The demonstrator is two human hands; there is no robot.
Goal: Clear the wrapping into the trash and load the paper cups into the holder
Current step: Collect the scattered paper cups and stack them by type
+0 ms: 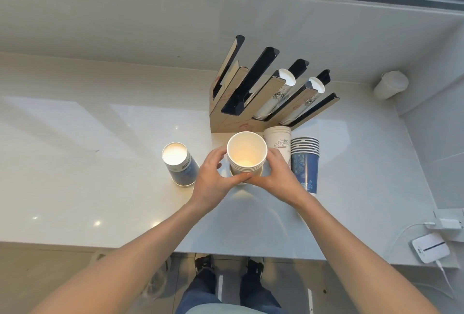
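Paper cups are the subject, shown with their holder on a pale counter beneath a window. Largest is the holder, a slanted cardboard rack of dark channels at twelve o'clock from the hands; its two right-hand channels carry stacks of printed cups, the left ones look vacant. Next, a short stack of white cups stands mouth up at the centre of the view, on the counter just in front of the rack; whether its base rests on the surface or is raised slightly cannot be told. The left hand wraps its nine o'clock side and the right hand its three o'clock side, both closed around the lower wall, thumbs meeting at six o'clock. At three o'clock, just beside the right hand, stand a white printed stack and a blue stack, mouths up. At nine o'clock, apart from the left hand, a blue stack stands base up. Judged properties: the nested stack is light, its thin walls dent under a hard squeeze, and the smooth paper lets cups slide apart; a hold low on the outermost cup, or with one hand under the base, should keep it together. No wrapping is discernible here.
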